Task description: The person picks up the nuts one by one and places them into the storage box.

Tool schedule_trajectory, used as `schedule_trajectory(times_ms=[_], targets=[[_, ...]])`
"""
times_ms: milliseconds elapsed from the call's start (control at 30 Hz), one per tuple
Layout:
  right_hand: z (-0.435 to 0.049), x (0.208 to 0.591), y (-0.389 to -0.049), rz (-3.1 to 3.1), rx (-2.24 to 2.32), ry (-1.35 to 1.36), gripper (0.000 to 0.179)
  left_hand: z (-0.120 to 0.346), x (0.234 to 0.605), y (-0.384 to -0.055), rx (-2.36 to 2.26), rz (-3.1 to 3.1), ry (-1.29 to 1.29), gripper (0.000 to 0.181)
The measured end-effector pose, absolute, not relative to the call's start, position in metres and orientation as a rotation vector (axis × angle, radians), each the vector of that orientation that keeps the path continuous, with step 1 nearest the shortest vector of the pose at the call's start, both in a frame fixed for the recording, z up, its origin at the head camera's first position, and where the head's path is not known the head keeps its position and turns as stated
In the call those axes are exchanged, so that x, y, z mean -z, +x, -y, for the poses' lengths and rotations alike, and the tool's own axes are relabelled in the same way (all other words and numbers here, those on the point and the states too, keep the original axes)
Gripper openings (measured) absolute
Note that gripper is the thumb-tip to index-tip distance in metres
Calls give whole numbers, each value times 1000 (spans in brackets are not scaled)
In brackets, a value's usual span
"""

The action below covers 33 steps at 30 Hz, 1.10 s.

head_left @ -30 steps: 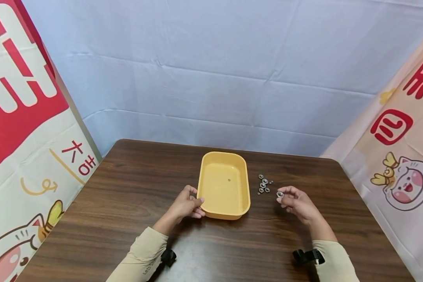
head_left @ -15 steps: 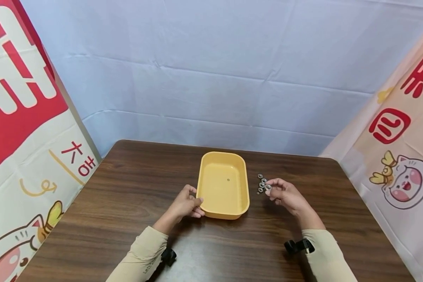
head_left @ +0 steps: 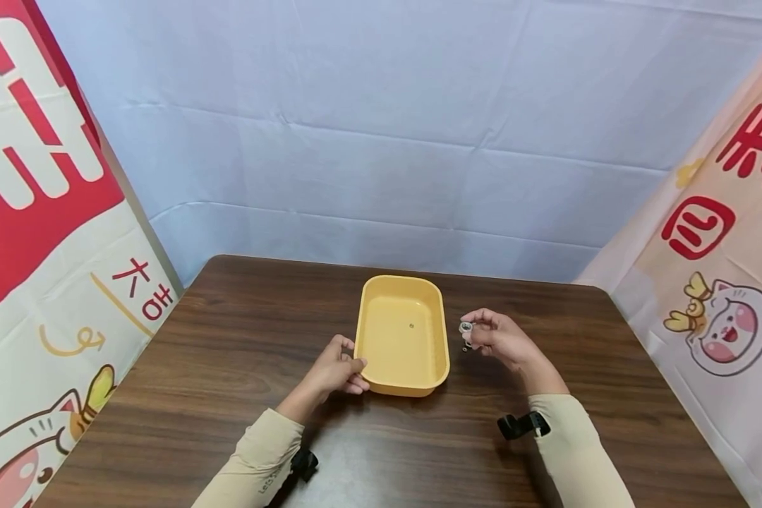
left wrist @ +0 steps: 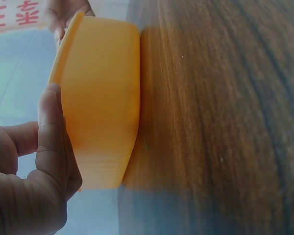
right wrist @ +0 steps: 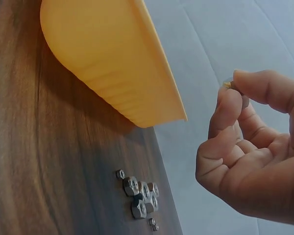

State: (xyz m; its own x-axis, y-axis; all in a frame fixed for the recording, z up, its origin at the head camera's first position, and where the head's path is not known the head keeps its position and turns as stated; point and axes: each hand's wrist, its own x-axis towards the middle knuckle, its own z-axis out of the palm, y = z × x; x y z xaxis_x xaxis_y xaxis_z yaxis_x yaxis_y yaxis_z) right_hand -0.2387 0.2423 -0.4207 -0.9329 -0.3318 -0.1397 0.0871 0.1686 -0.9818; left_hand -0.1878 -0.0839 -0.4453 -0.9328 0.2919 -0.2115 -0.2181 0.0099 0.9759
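Observation:
A yellow plastic bin [head_left: 403,389] stands on the table, with one small nut [head_left: 411,326] on its floor. My left hand [head_left: 334,368] grips the bin's near left corner, thumb over the rim and fingers against the outer wall. Just right of the bin, my right hand [head_left: 504,343] pinches a large metal hex nut [head_left: 466,327] between thumb and fingers. The right wrist view shows this hand [right wrist: 264,147] raised above the table, the nut mostly covered by the fingertips. Below it lie several hex nuts [right wrist: 143,190] of different sizes, largely hidden behind the right hand in the head view.
The dark wood-grain table [head_left: 228,339] ends at a pale cloth backdrop [head_left: 381,176]. Printed banners hang at the left [head_left: 38,268] and right [head_left: 724,282]. Each wrist wears a black strap, such as the right wrist strap [head_left: 522,425].
My right hand has moved left and away from me with the nut, passing over the loose nuts toward the bin's right side. The left hand and bin have stayed put.

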Motion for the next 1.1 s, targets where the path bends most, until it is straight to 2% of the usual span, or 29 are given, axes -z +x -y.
schedule_trajectory(times_ms=[233, 600, 1100], targets=[[-237, 419, -250, -2125, 1754, -259, 41, 83, 466, -198, -1993, -1945, 48, 33], [-216, 406, -267, -2305, 1542, -244, 32, 83, 467, -199, -1998, -1934, 35, 33], [-196, 402, -287, -2263, 1405, -230, 35, 85, 466, -201, -1990, -1909, 36, 37]])
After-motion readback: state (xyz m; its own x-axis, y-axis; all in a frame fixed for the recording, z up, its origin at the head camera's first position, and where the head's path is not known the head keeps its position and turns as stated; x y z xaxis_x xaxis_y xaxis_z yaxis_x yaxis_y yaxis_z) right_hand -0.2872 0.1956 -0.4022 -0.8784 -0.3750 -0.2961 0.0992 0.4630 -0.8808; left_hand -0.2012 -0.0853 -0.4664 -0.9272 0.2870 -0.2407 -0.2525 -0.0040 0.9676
